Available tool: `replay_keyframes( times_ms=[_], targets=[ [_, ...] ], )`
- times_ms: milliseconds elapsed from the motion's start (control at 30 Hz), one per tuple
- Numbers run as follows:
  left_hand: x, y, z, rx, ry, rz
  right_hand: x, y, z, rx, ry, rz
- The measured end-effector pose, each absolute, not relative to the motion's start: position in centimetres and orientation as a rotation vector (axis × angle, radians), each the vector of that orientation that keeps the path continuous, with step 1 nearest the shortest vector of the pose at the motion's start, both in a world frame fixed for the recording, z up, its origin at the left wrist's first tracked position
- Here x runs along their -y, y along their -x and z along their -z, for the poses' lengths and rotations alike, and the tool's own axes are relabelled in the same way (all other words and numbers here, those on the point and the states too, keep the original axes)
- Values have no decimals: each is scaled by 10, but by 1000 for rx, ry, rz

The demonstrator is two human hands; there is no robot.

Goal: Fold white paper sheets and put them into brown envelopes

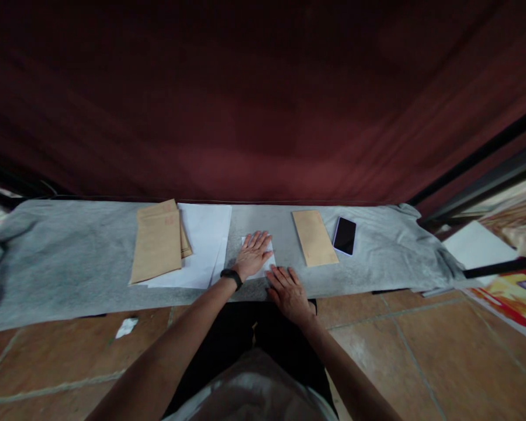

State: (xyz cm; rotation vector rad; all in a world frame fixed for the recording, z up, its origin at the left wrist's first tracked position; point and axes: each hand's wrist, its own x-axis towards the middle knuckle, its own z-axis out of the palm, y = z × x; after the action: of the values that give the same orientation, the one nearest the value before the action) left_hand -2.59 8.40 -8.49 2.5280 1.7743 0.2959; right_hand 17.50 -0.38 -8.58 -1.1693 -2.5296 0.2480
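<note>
My left hand [253, 256] lies flat with its fingers spread on a small folded white paper [269, 263], covering most of it. My right hand [289, 292] rests palm down beside the paper's lower right corner, fingers stretched out, holding nothing. Right of the hands lies a single brown envelope [315, 238]. To the left are white paper sheets [206, 240], partly under a few brown envelopes [158, 245]. Whether the small paper has more than one fold is hidden under my hand.
A grey cloth [92, 257] covers the long narrow bench. A phone [345, 236] with a dark screen lies right of the single envelope. A dark red curtain-like surface [254, 128] rises behind the bench. Crumpled white paper [127, 327] is on the tiled floor [403, 351].
</note>
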Motion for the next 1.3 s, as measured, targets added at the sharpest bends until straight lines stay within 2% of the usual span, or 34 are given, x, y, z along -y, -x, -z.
replay_keyframes(
  times_ms=[400,667,867,1100,1300],
  targets=[
    [0,48,88,-1608,-2643,-362,6,-173,82,2548,1163,-187],
    [18,52,92,-1681,-2624,-415,12,-168,87,2503,1245,-159],
    [7,43,88,-1718,-2549,-357,16,-165,85,2483,1289,-147],
    [-39,21,82,-1803,-2477,-240,17,-164,81,2478,1303,-167],
    [-72,22,87,-1820,-2486,-342,18,-165,79,2479,1313,-196]
  ],
)
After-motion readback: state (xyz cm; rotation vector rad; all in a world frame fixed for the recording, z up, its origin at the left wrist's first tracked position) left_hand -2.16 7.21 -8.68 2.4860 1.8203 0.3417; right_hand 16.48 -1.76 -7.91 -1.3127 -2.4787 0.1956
